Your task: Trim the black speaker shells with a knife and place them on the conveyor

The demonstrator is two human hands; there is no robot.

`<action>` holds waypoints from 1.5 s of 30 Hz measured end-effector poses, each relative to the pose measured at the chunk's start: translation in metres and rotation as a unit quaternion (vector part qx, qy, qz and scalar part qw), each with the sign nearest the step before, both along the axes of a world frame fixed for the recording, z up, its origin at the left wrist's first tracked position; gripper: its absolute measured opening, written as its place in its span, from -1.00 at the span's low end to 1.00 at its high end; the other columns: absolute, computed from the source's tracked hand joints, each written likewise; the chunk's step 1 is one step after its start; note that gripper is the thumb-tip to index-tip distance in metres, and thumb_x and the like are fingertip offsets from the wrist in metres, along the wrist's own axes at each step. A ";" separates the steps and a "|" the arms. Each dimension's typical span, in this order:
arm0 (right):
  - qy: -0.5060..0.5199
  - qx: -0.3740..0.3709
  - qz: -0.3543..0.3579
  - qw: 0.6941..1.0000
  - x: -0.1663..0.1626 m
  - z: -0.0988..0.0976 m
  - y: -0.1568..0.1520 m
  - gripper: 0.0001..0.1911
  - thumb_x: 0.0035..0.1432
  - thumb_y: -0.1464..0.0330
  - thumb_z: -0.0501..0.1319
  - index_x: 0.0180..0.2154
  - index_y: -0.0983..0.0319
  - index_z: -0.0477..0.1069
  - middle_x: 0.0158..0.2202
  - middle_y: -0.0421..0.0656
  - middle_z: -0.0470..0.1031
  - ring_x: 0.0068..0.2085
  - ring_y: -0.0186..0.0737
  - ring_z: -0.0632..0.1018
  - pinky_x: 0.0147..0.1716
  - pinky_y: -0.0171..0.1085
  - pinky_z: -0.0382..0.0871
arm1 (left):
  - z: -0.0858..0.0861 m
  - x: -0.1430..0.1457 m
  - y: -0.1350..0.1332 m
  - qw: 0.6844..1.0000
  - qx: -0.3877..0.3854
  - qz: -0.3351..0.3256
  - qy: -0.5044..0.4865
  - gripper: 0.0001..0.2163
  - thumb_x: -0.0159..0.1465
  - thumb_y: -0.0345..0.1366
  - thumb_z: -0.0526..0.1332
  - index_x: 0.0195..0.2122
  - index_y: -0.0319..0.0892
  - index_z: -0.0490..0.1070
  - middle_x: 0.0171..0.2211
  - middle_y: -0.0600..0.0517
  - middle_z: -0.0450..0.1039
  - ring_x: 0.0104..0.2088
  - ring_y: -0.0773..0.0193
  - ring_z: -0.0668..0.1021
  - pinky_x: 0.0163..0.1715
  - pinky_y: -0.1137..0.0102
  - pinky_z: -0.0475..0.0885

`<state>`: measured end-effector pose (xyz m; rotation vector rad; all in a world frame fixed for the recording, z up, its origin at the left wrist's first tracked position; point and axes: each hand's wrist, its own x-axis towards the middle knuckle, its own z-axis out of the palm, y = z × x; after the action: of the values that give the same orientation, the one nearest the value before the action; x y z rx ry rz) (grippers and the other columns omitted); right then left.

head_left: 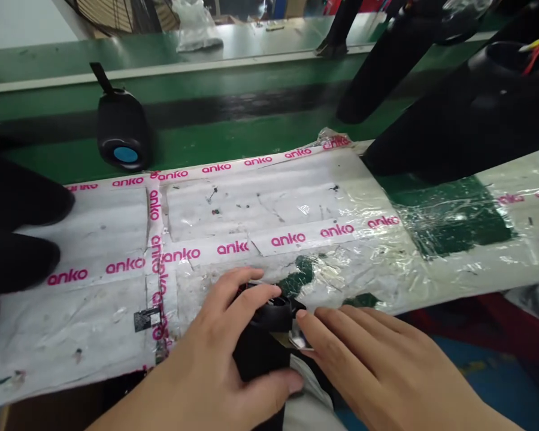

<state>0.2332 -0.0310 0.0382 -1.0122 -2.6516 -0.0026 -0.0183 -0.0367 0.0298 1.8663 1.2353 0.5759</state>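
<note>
Running left to right across the head view:

Dark shapes (13, 233), far left edge: black, blurred, resting on the bench cover; what they are cannot be told.

Speaker (123, 134): small, black, fabric-looking, with a blue end cap and a short strap; lying on the green belt (233, 129) beyond the bench, well apart from the hands.

Bench cover (108, 239): white sheet taped down with pink "anko" tape (182, 254), scuffed and spotted, with crinkled clear film toward the right where green shows through.

Label (147, 319): small, black, stuck on the cover just left of the left hand.

Left hand (215, 359): wrapped round the black part (263, 353), fingers curled over its upper rim, thumb pressed against its lower side.

Black part: at the near edge of the bench, between the two hands, in front of the person's body. Rounded, matt, apparently a moulded housing; likely light and stiff, not fragile. The matt skin should not slip. Best taken round the body, as the left hand has it, leaving the open end free.

Right hand (368, 359): fingers extended and close together, fingertips touching a small shiny piece (299, 341) at the part's right edge; whether it pinches that piece cannot be told.

Large black housings (467, 114), upper right: dark, tapered, with coloured wires showing in one opening.
</note>
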 end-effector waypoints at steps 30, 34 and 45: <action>-0.028 0.011 -0.016 0.999 -0.003 0.000 -0.007 -0.65 0.30 0.57 0.14 0.06 0.27 0.50 -0.28 -0.11 0.64 -0.34 -0.03 0.57 -0.30 -0.03 0.38 | -0.009 0.003 0.005 0.996 0.009 0.010 -0.093 -0.29 0.07 -0.45 0.47 0.21 0.10 0.27 0.16 -0.05 0.41 0.22 -0.06 0.61 0.08 0.23 0.68; -0.017 0.013 -0.017 1.000 -0.004 -0.001 -0.007 -0.65 0.32 0.57 0.12 0.08 0.28 0.49 -0.28 -0.11 0.64 -0.32 -0.04 0.57 -0.30 -0.02 0.37 | -0.017 0.005 0.002 0.993 0.016 0.019 -0.119 -0.30 0.08 -0.43 0.43 0.24 0.10 0.28 0.17 -0.06 0.40 0.23 -0.07 0.58 0.12 0.18 0.66; -0.084 -0.004 0.001 0.996 -0.003 0.018 0.000 -0.71 0.43 0.51 0.13 0.12 0.26 0.43 -0.21 -0.17 0.68 -0.23 -0.11 0.64 -0.24 -0.08 0.45 | 0.001 0.009 0.009 0.996 -0.004 0.019 -0.091 -0.36 0.00 -0.55 0.37 0.10 0.08 0.33 0.11 0.02 0.45 0.18 0.00 0.63 0.09 0.27 0.67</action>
<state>0.2300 -0.0311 0.0560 -1.0555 -2.8057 -0.0819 -0.0095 -0.0278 0.0305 1.7448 1.1528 0.7438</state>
